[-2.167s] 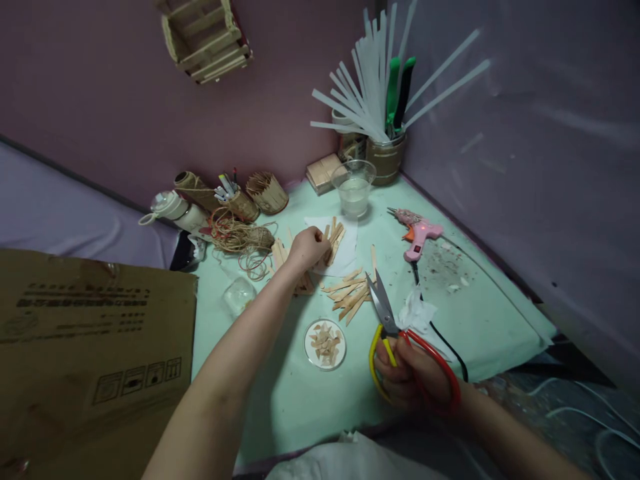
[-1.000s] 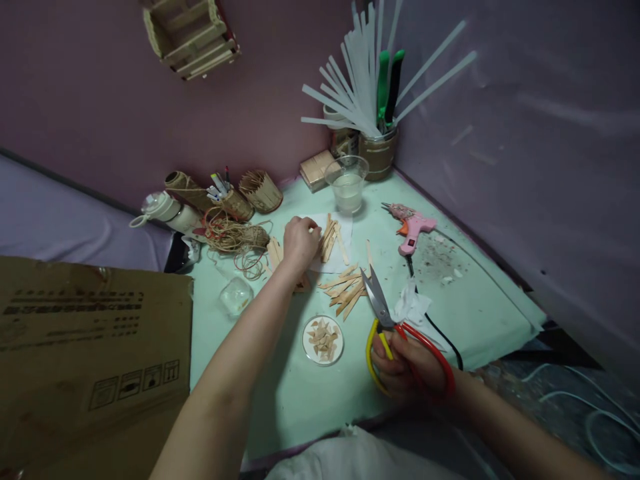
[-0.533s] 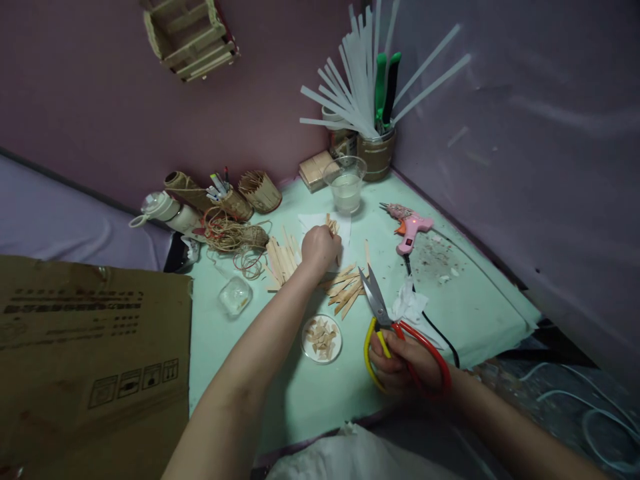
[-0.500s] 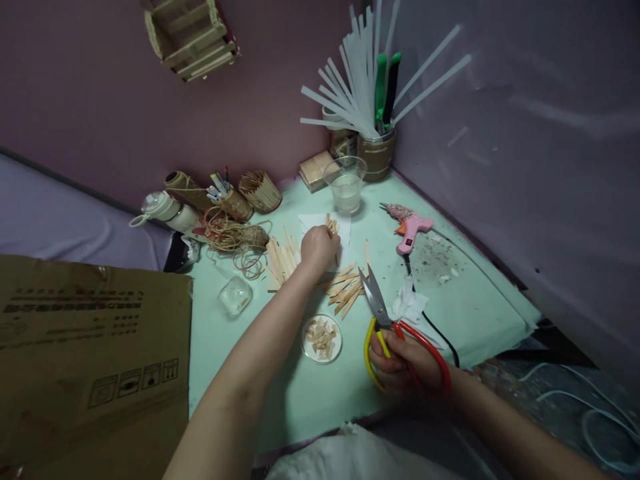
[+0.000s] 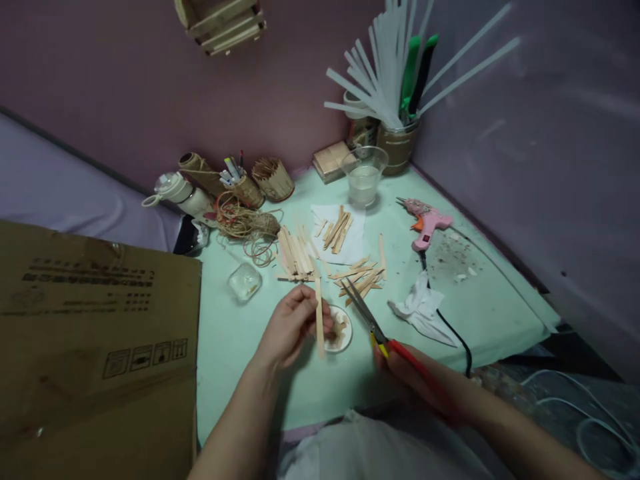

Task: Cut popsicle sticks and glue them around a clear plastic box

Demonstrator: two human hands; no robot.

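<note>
A flat wooden craft stick [image 5: 319, 320] stands nearly upright between the thumb and fingers of my left hand [image 5: 295, 323], in front of a small round dish [image 5: 345, 340] of wood scraps. My right hand [image 5: 405, 367] grips scissors [image 5: 370, 320] with red and yellow handles, their blades slightly parted and pointing away, to the right of the stick. Beyond the hands lie a loose pile of cut wooden pieces [image 5: 367, 283] and a bundle of pale sticks [image 5: 295, 252]. More slim sticks [image 5: 340, 230] rest on a white paper [image 5: 357, 247].
A pink glue gun [image 5: 427, 223] with a black cord and a crumpled tissue [image 5: 423, 303] lie to the right. At the back stand a clear cup [image 5: 364, 183] and a jar [image 5: 397, 150] of glue sticks. Twine [image 5: 243, 220] and a cardboard box [image 5: 100, 347] are left.
My left hand has come back from the paper toward me and now holds a craft stick. The scissors in my right hand have turned, with their blades closer together. The view has shifted slightly.
</note>
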